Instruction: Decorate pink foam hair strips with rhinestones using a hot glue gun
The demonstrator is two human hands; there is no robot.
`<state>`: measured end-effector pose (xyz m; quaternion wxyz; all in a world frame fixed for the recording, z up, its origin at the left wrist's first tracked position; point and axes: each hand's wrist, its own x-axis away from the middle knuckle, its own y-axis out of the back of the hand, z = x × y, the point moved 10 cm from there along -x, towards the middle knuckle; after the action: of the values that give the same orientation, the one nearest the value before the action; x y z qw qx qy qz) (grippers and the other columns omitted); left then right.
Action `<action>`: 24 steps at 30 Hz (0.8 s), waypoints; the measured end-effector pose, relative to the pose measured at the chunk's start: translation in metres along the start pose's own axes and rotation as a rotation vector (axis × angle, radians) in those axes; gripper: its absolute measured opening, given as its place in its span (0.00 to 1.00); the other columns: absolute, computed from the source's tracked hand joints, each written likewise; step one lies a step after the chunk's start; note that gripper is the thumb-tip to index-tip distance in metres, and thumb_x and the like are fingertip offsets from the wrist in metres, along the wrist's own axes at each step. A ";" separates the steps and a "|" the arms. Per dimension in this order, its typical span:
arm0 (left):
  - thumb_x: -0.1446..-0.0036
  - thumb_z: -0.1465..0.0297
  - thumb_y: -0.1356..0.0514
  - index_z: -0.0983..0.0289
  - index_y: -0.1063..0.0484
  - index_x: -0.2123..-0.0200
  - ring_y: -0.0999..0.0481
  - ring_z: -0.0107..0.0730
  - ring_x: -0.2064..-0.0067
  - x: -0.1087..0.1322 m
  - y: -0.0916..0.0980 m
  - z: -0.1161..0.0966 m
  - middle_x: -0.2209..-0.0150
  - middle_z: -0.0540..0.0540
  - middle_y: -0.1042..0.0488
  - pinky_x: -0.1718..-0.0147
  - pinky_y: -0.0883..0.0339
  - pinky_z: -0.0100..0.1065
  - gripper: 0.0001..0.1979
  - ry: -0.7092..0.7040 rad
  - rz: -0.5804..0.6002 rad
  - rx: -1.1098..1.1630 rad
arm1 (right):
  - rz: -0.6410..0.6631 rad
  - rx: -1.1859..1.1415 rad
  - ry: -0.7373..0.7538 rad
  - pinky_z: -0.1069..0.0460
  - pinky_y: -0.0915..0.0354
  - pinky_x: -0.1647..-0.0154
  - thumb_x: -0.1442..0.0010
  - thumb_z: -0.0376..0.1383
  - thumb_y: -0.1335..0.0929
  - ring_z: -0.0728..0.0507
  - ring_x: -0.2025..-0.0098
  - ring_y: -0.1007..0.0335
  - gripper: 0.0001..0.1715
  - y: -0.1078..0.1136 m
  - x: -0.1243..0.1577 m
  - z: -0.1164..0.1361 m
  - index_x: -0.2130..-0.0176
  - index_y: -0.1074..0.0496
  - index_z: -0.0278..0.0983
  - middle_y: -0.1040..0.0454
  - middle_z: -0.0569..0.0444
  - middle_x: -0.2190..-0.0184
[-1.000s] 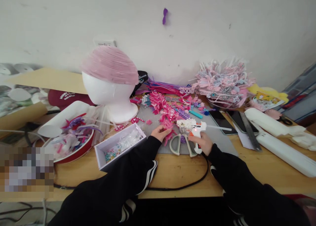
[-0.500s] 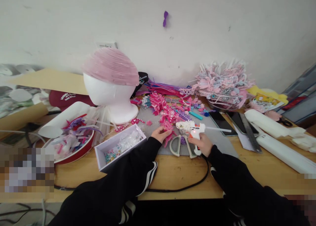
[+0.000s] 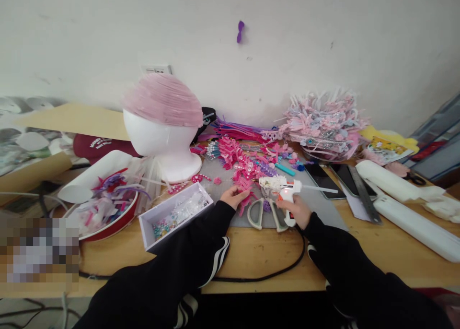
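My right hand (image 3: 295,210) is closed round the handle of a white glue gun (image 3: 287,192), with a clear glue stick (image 3: 319,188) jutting from its back. The gun's nozzle points left, close to the pink craft pieces (image 3: 247,175). My left hand (image 3: 233,195) pinches the near end of these pink pieces; which single piece is between the fingers is too small to tell. Scissors with pale handles (image 3: 256,215) lie on the grey mat (image 3: 223,214) between my hands, partly under the gun.
A white box of beads (image 3: 145,233) and a red-rimmed round tin (image 3: 122,227) stand left, before a white foam head (image 3: 161,146) with a pink cover. Phones (image 3: 321,179), a metal ruler (image 3: 364,197) and white rolls (image 3: 413,223) lie right. The gun's black cord (image 3: 266,277) loops in front.
The glue gun and my right hand have shifted very slightly right. My left hand stays at the pink pieces. The whole view has moved a little.
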<state>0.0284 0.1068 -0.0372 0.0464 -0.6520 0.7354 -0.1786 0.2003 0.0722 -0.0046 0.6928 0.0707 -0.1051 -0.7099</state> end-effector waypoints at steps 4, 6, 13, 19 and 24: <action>0.73 0.61 0.33 0.66 0.39 0.81 0.36 0.19 0.85 -0.002 0.002 0.003 0.86 0.45 0.34 0.86 0.45 0.23 0.20 0.018 -0.001 0.011 | 0.022 -0.210 -0.080 0.54 0.52 0.83 0.62 0.43 0.34 0.52 0.86 0.51 0.13 0.000 -0.002 -0.010 0.81 0.33 0.35 0.46 0.62 0.91; 0.74 0.62 0.33 0.66 0.40 0.82 0.35 0.20 0.84 -0.003 0.002 0.004 0.87 0.45 0.35 0.85 0.43 0.23 0.21 0.027 -0.004 0.031 | -0.019 -0.229 -0.124 0.54 0.56 0.85 0.59 0.46 0.37 0.53 0.88 0.57 0.15 0.010 -0.004 -0.017 0.80 0.34 0.36 0.52 0.64 0.92; 0.72 0.61 0.33 0.66 0.41 0.82 0.36 0.20 0.86 -0.003 0.001 0.003 0.87 0.46 0.34 0.87 0.47 0.22 0.20 0.017 0.016 0.023 | -0.233 0.718 -0.245 0.51 0.47 0.76 0.54 0.54 0.39 0.44 0.78 0.39 0.26 0.074 -0.008 -0.020 0.89 0.38 0.38 0.36 0.50 0.86; 0.74 0.60 0.33 0.66 0.40 0.82 0.36 0.21 0.87 -0.007 0.000 0.008 0.88 0.47 0.33 0.88 0.47 0.22 0.22 0.070 0.045 0.009 | -0.230 0.678 -0.215 0.52 0.50 0.77 0.51 0.51 0.39 0.45 0.79 0.42 0.28 0.079 -0.007 -0.011 0.92 0.42 0.38 0.41 0.52 0.88; 0.76 0.63 0.32 0.66 0.42 0.85 0.37 0.19 0.87 -0.011 0.005 0.009 0.89 0.45 0.35 0.87 0.45 0.23 0.21 0.041 0.000 0.045 | -0.027 -0.157 -0.117 0.55 0.44 0.80 0.49 0.38 0.39 0.51 0.81 0.44 0.12 0.028 -0.026 0.022 0.80 0.36 0.37 0.39 0.57 0.84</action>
<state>0.0281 0.1158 -0.0485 0.0460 -0.6472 0.7318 -0.2084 0.2224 0.0991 0.0223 0.6793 -0.0240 -0.0882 -0.7282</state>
